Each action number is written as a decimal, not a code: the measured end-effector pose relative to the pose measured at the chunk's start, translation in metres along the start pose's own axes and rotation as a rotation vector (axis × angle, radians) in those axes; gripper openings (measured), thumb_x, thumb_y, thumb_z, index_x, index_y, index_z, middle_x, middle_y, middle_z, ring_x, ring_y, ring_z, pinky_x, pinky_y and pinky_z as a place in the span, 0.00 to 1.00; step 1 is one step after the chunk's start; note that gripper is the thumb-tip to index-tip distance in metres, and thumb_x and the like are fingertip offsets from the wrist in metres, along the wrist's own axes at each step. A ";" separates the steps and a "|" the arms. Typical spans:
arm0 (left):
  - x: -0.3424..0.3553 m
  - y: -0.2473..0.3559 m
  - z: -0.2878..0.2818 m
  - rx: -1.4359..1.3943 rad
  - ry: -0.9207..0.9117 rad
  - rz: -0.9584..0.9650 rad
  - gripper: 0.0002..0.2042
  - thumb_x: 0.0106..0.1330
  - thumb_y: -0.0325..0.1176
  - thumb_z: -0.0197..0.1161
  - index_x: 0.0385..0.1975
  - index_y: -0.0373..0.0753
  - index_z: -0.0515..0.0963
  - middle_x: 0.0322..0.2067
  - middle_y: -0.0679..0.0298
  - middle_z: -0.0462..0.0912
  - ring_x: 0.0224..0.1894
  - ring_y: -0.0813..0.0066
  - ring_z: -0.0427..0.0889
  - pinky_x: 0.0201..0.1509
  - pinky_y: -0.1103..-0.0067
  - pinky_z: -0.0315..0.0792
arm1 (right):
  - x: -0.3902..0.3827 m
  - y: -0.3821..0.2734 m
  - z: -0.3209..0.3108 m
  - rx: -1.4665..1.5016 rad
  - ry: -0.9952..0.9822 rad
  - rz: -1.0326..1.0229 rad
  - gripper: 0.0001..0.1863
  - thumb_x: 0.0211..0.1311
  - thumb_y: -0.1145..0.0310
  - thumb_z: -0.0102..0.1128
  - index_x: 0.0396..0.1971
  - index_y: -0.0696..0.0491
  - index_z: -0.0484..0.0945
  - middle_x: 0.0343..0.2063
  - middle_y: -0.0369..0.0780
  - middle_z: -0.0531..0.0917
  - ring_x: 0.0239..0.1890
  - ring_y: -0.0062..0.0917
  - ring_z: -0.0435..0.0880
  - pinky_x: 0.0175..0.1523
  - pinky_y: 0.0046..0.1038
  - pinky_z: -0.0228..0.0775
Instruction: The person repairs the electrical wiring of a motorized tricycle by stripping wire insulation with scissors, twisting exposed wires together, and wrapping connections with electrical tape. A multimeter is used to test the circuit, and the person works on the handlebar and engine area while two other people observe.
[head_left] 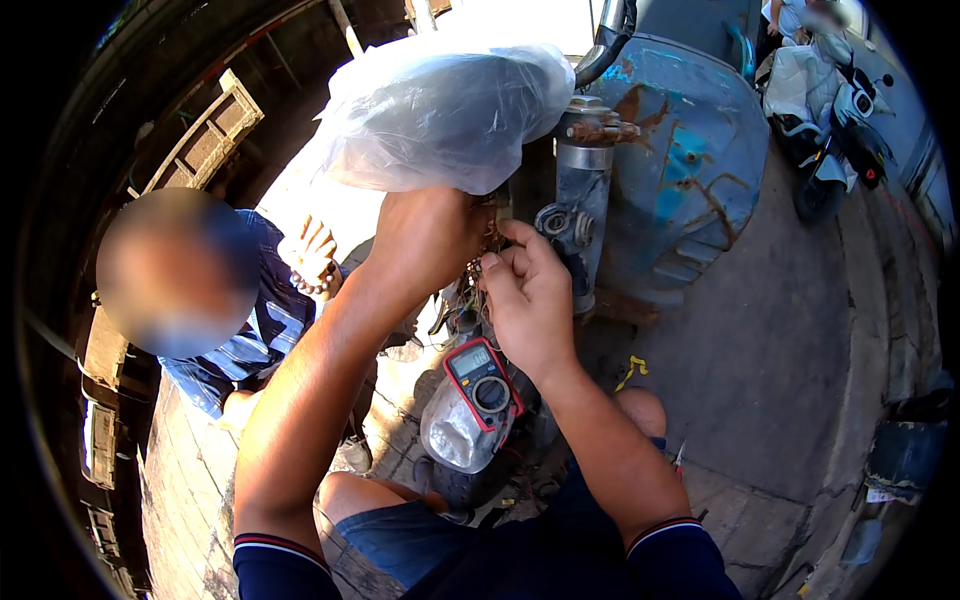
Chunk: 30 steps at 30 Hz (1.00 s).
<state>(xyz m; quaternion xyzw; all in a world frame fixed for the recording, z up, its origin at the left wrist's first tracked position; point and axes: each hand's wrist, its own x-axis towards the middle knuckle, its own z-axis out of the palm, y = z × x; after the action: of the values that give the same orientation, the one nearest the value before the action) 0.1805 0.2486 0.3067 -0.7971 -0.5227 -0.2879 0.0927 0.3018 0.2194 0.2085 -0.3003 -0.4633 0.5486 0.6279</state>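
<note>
Head view puts our two hands together over a tangle of thin wires [473, 272], just beside a worn metal tube [585, 190] and below a cloudy plastic bag [445, 115]. We judge the step to be fine fingertip work on those strands. To do it well, we should steady the bundle with the left hand [432, 232], let the right hand [534, 295] move one strand at a time, and pull gently, since thin wire likely breaks easily. Keeping bare ends apart seems wise, as does lifting the bag's drooping edge clear of our fingers. The red-rimmed meter [482, 384] sits below our hands against a clear plastic container [452, 432]; we would avoid knocking it with a forearm.

As for the grip, our right thumb and forefinger bend toward the wires, but we cannot tell whether they meet on a strand. Our left hand is seen from its back, its fingertips hidden, so we cannot tell what it clamps. The bag hides whatever lies beneath it. Where the wires run below our hands is lost in shadow and clutter, and the meter's leads are hard to trace. Strong glare washes out the ground behind the bag.
</note>
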 end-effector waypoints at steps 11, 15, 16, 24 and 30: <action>0.001 -0.008 0.001 -0.091 -0.105 -0.081 0.13 0.62 0.30 0.71 0.45 0.33 0.84 0.38 0.50 0.88 0.42 0.53 0.88 0.48 0.66 0.79 | 0.006 0.009 -0.005 -0.120 -0.070 -0.083 0.28 0.73 0.80 0.54 0.70 0.64 0.62 0.30 0.34 0.80 0.33 0.12 0.77 0.39 0.18 0.68; 0.002 -0.007 0.004 -0.087 -0.089 -0.081 0.13 0.63 0.31 0.72 0.44 0.33 0.84 0.37 0.51 0.88 0.41 0.54 0.87 0.47 0.67 0.79 | 0.009 0.011 -0.005 -0.130 -0.063 -0.047 0.29 0.73 0.80 0.54 0.71 0.63 0.60 0.30 0.35 0.80 0.33 0.12 0.77 0.41 0.18 0.69; 0.002 -0.006 0.004 -0.084 -0.090 -0.079 0.12 0.63 0.31 0.72 0.44 0.33 0.84 0.37 0.51 0.88 0.41 0.54 0.87 0.46 0.67 0.78 | 0.009 0.011 -0.005 -0.115 -0.069 -0.060 0.29 0.73 0.80 0.54 0.72 0.63 0.60 0.30 0.35 0.80 0.34 0.12 0.77 0.41 0.18 0.69; 0.001 -0.007 0.009 -0.093 -0.067 -0.117 0.09 0.62 0.27 0.71 0.41 0.33 0.84 0.35 0.52 0.88 0.39 0.56 0.87 0.45 0.68 0.78 | 0.009 0.013 -0.004 -0.106 -0.070 -0.043 0.30 0.73 0.80 0.54 0.72 0.63 0.59 0.31 0.35 0.81 0.34 0.13 0.78 0.42 0.18 0.69; 0.001 -0.010 0.014 -0.105 0.009 -0.061 0.09 0.61 0.26 0.71 0.41 0.33 0.84 0.35 0.53 0.88 0.38 0.56 0.87 0.45 0.68 0.78 | 0.011 0.014 -0.004 -0.102 -0.064 -0.025 0.30 0.73 0.80 0.55 0.72 0.63 0.59 0.31 0.35 0.81 0.34 0.13 0.78 0.43 0.18 0.69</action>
<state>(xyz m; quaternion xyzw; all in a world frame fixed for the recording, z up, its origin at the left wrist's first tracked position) 0.1772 0.2594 0.2943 -0.7832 -0.5305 -0.3213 0.0441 0.2993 0.2332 0.1969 -0.3084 -0.5141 0.5258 0.6034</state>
